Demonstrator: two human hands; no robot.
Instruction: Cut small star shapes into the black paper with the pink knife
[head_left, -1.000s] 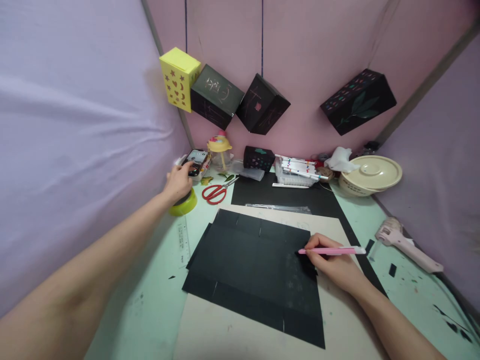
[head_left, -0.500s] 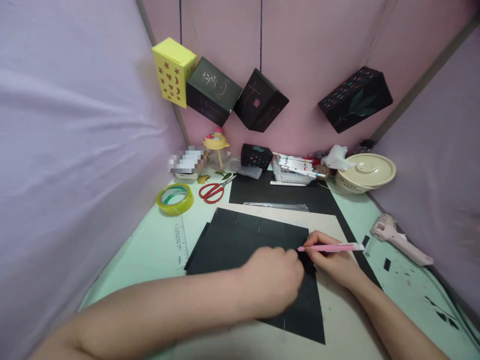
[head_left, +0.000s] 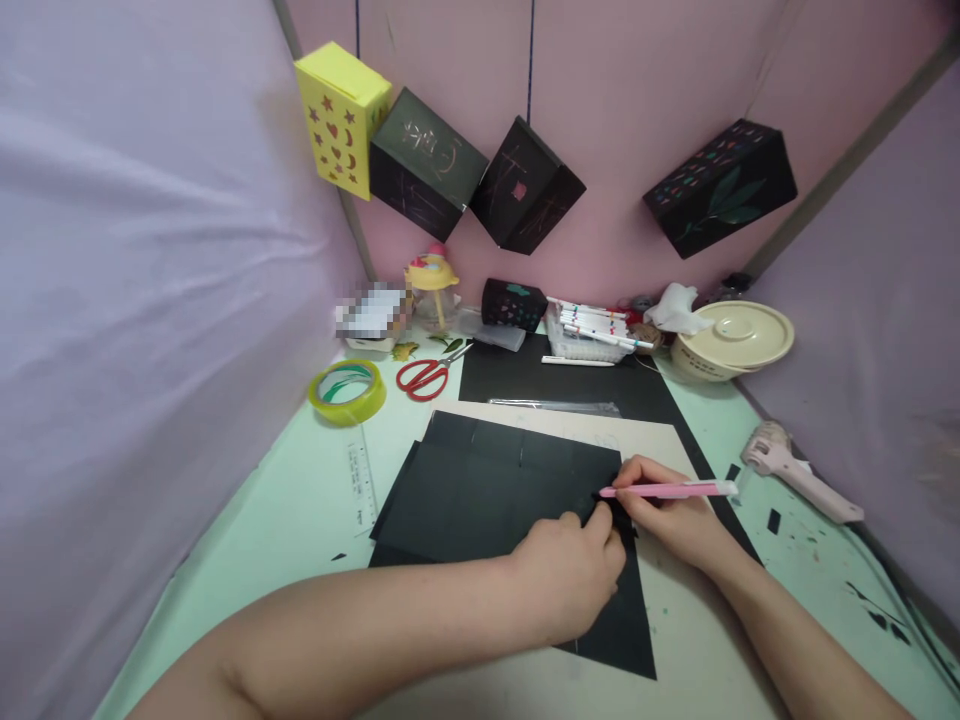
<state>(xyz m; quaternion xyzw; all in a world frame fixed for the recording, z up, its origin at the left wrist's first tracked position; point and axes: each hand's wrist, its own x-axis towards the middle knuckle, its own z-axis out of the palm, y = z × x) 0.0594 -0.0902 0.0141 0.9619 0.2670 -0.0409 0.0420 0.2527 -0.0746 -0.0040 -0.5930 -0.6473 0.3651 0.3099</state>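
Folded black paper (head_left: 465, 500) lies on a pale board, with faint light marks and a crease on it. In my right hand (head_left: 664, 510) is a slim pink pen-style craft knife (head_left: 667, 490), held nearly level with its tip pointing left at the paper's right part. My left hand (head_left: 570, 575) rests on the paper with curled fingers, close to the knife tip. What sits under or between those fingertips is hidden. A small dark cut area shows beside the tip, between both hands.
Left are yellow tape (head_left: 347, 392), red scissors (head_left: 424, 380) and a clear ruler (head_left: 360, 485). Behind stand a box of white markers (head_left: 592, 330) and a lidded cream bowl (head_left: 731, 345). A pink glue gun (head_left: 799, 470) lies right. Paper lanterns (head_left: 529, 185) hang above.
My left hand has shifted slightly right and down, with its fingers now beside the knife tip. The knife stays in my right hand at the same part of the paper. The view tilts slightly.
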